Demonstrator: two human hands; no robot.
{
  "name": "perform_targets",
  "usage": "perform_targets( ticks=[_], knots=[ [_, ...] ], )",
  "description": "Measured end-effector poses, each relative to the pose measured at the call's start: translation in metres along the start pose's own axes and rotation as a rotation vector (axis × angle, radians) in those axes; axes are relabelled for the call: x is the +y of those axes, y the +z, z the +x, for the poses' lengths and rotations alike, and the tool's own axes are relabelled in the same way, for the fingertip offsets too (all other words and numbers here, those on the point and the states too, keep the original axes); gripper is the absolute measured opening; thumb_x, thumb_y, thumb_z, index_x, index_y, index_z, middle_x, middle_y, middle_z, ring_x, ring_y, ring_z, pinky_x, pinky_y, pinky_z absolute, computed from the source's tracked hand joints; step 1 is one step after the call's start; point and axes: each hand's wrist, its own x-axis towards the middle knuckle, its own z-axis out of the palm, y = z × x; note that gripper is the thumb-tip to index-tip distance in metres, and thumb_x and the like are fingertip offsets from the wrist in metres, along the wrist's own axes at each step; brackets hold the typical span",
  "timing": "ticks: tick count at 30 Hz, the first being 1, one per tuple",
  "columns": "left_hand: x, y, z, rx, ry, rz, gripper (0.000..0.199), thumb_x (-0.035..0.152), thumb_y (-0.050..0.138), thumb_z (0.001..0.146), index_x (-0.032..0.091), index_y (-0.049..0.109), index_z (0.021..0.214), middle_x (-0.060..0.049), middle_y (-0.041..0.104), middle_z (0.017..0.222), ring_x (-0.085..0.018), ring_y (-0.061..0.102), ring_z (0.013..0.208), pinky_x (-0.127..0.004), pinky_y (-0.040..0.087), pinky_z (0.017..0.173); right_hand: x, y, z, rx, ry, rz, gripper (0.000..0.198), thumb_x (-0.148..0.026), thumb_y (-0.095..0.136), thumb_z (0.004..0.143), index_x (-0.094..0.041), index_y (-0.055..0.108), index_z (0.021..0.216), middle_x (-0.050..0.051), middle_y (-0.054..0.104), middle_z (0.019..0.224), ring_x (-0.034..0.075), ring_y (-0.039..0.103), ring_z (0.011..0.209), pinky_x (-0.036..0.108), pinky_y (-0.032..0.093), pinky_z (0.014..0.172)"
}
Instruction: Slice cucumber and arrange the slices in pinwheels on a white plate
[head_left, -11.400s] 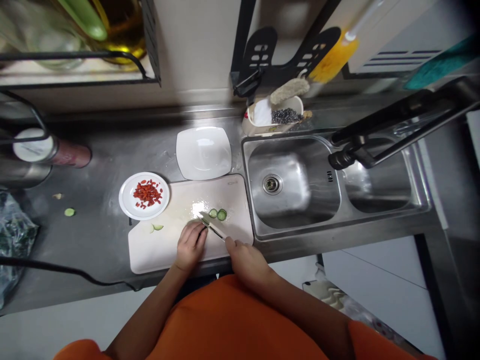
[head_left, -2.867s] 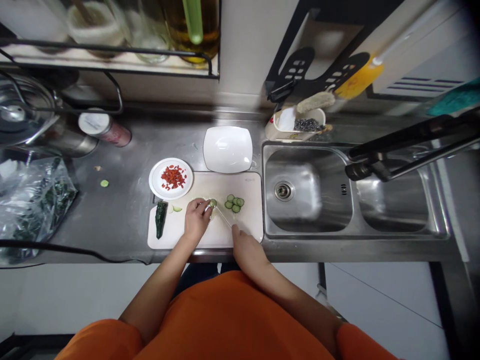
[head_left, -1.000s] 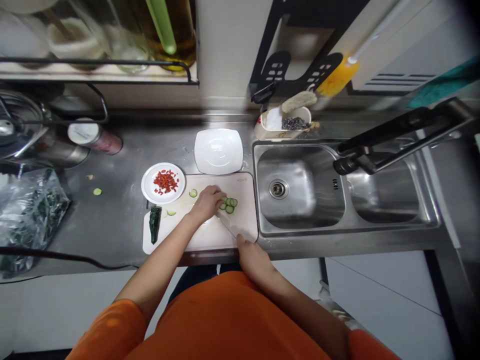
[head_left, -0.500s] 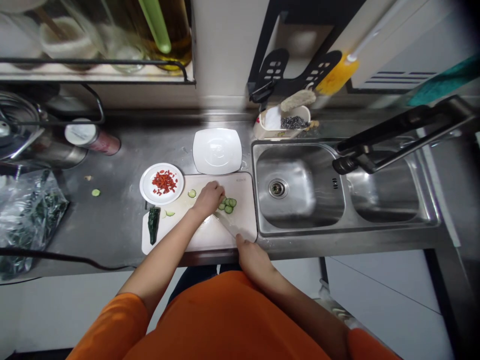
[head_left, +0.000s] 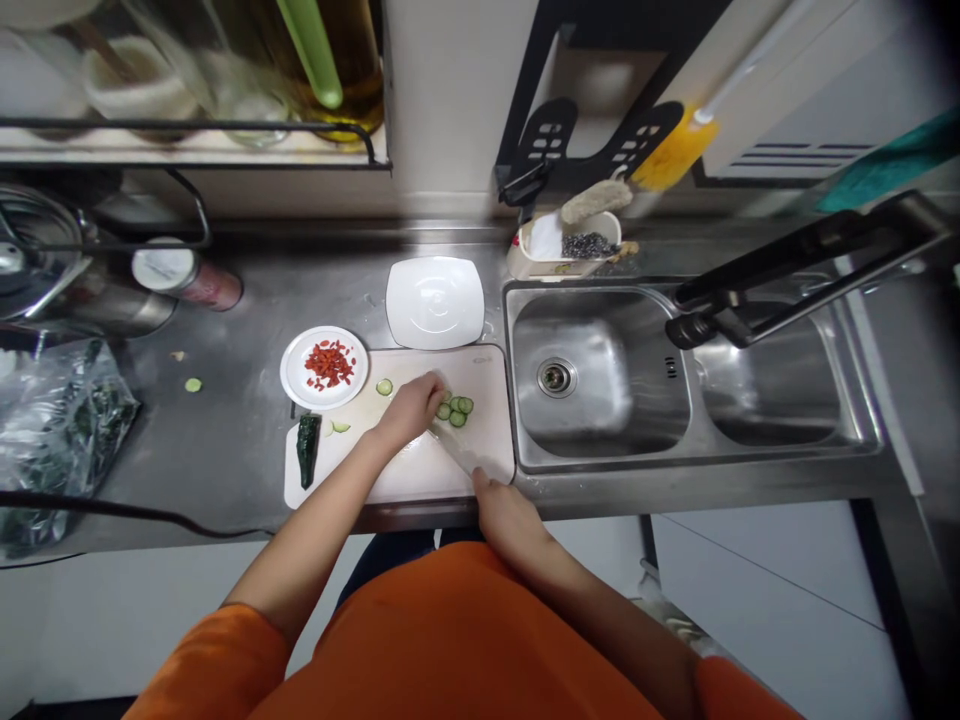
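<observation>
My right hand (head_left: 510, 515) is closed round the handle of a kitchen knife (head_left: 454, 455), at the front of a white cutting board (head_left: 487, 370). Its blade slants up and left toward my left hand (head_left: 410, 408). That hand has its fingers curled together by the blade's far end; what they hold is hidden. Several green cucumber slices (head_left: 457, 418) lie overlapping just right of those fingers. Another cucumber slice (head_left: 384, 387) rests alone on the left. At the board's left end lies a dark green cucumber piece (head_left: 307, 450), with pale cucumber scraps (head_left: 340, 427) beside it.
A white plate (head_left: 322, 398) of red berries overlaps the board's upper left. Behind the board sits a square white dish (head_left: 435, 300). The steel double sink (head_left: 600, 455) is to the right, under a black faucet (head_left: 787, 260). A plastic bag (head_left: 67, 430) of greens lies far left.
My left hand has shifted slightly left, away from the cucumber slices, and its fingers are drawn closer together. The right hand and knife have hardly moved.
</observation>
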Motion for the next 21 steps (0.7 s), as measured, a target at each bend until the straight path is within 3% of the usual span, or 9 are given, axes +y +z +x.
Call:
perform_targets(
  ticks=[5, 8, 12, 16, 21],
  knots=[
    [-0.013, -0.011, -0.022, 0.157, -0.174, -0.083, 0.013, 0.032, 0.052, 0.082, 0.021, 0.055, 0.089, 0.003, 0.059, 0.07, -0.012, 0.054, 0.061, -0.024, 0.043, 0.061, 0.003, -0.002, -0.002, 0.013, -0.012, 0.017, 0.041, 0.0, 0.03, 0.082, -0.015, 0.048, 0.116, 0.012, 0.067, 0.09, 0.022, 0.066, 0.088, 0.026, 0.045, 0.068],
    [-0.022, -0.018, -0.036, 0.152, -0.196, -0.11, 0.016, 0.028, 0.051, 0.081, 0.021, 0.057, 0.094, 0.002, 0.062, 0.074, -0.012, 0.057, 0.065, -0.024, 0.045, 0.064, 0.006, -0.003, -0.003, 0.028, -0.015, 0.021, 0.039, -0.001, 0.032, 0.082, -0.014, 0.048, 0.115, 0.012, 0.067, 0.088, 0.022, 0.066, 0.086, 0.026, 0.045, 0.067],
    [-0.027, -0.029, -0.041, 0.018, -0.129, -0.113, 0.016, 0.022, 0.051, 0.078, 0.021, 0.058, 0.093, 0.002, 0.065, 0.075, -0.013, 0.059, 0.068, -0.024, 0.045, 0.065, 0.007, -0.002, 0.0, 0.045, 0.001, 0.022, 0.038, -0.003, 0.033, 0.082, -0.014, 0.047, 0.115, 0.011, 0.067, 0.087, 0.023, 0.065, 0.087, 0.027, 0.045, 0.068],
    [-0.028, -0.036, -0.03, -0.098, -0.017, 0.018, 0.019, 0.018, 0.048, 0.08, 0.022, 0.061, 0.093, 0.001, 0.064, 0.071, -0.015, 0.059, 0.069, -0.025, 0.045, 0.067, 0.002, -0.002, 0.004, 0.045, 0.001, 0.014, 0.039, -0.002, 0.034, 0.081, -0.014, 0.046, 0.115, 0.011, 0.067, 0.087, 0.023, 0.065, 0.09, 0.027, 0.045, 0.069],
    [-0.041, -0.032, -0.026, 0.012, 0.069, 0.142, 0.027, 0.024, 0.046, 0.086, 0.021, 0.062, 0.108, -0.007, 0.067, 0.096, -0.02, 0.061, 0.092, -0.032, 0.047, 0.082, -0.005, -0.007, 0.004, 0.046, 0.016, 0.007, 0.04, -0.002, 0.032, 0.082, -0.014, 0.046, 0.118, 0.012, 0.067, 0.089, 0.023, 0.064, 0.091, 0.027, 0.045, 0.068]
  ],
)
